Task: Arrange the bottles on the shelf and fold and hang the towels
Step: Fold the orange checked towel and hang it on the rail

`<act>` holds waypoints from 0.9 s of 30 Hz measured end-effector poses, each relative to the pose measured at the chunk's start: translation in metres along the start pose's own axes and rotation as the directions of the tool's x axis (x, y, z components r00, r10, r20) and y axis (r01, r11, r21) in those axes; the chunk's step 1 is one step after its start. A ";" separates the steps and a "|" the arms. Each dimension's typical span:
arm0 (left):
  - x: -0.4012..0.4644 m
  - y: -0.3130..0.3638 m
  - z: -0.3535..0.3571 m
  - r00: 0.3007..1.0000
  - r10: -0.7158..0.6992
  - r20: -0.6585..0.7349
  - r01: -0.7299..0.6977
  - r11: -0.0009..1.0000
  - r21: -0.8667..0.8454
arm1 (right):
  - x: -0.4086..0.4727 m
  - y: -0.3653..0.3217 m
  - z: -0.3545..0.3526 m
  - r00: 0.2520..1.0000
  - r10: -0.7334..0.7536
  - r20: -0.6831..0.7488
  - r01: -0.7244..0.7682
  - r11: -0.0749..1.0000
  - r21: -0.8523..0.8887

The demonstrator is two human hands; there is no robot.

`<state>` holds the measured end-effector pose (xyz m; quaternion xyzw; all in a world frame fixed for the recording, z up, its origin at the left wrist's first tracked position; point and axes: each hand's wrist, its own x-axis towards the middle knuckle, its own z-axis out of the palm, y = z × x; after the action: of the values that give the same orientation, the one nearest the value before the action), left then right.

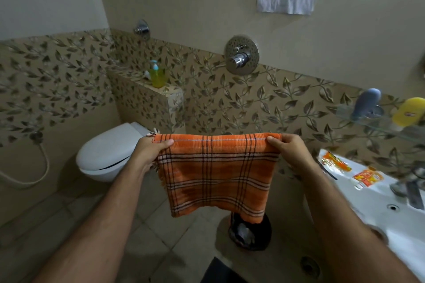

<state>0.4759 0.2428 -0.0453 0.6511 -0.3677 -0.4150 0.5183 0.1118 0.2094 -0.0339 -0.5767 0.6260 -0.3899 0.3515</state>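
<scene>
I keep left hand (153, 147) and right hand (288, 145) pinched level on the orange towel (216, 172), fingers closed on its top corners.

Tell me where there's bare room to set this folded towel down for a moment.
Both hands, left hand and right hand, hold the towel in the air. The closed toilet lid is bare. The ledge has free tile in front of the soap bottle. The sink rim is crowded with packets, and the glass shelf already holds bottles.
</scene>
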 end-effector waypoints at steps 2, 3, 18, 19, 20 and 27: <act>0.003 0.000 -0.001 0.999 -0.036 -0.007 0.036 0.998 -0.047 | 0.003 0.001 -0.002 0.999 -0.026 -0.043 0.019 0.988 -0.151; 0.004 0.000 -0.001 0.999 -0.050 -0.017 0.049 0.997 -0.057 | 0.003 0.000 -0.003 0.998 -0.031 -0.046 0.022 0.981 -0.193; 0.005 0.006 -0.010 0.995 0.096 0.012 -0.097 0.992 0.084 | -0.010 -0.012 -0.008 0.992 0.027 0.125 -0.073 0.920 0.385; 0.003 0.007 -0.010 0.991 0.133 0.015 -0.134 0.983 0.125 | -0.010 -0.012 -0.009 0.995 0.018 0.095 -0.051 0.933 0.358; 0.002 0.007 -0.009 0.984 0.176 0.001 -0.174 0.969 0.173 | -0.010 -0.012 -0.010 0.998 0.012 0.065 -0.034 0.938 0.346; -0.010 0.014 0.002 0.893 0.437 -0.105 -0.349 0.823 0.449 | -0.004 -0.008 -0.016 0.973 -0.140 -0.183 0.135 0.990 -0.043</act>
<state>0.4699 0.2489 -0.0301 0.6953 -0.5197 -0.1413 0.4760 0.1016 0.2140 -0.0195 -0.5850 0.6204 -0.4559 0.2551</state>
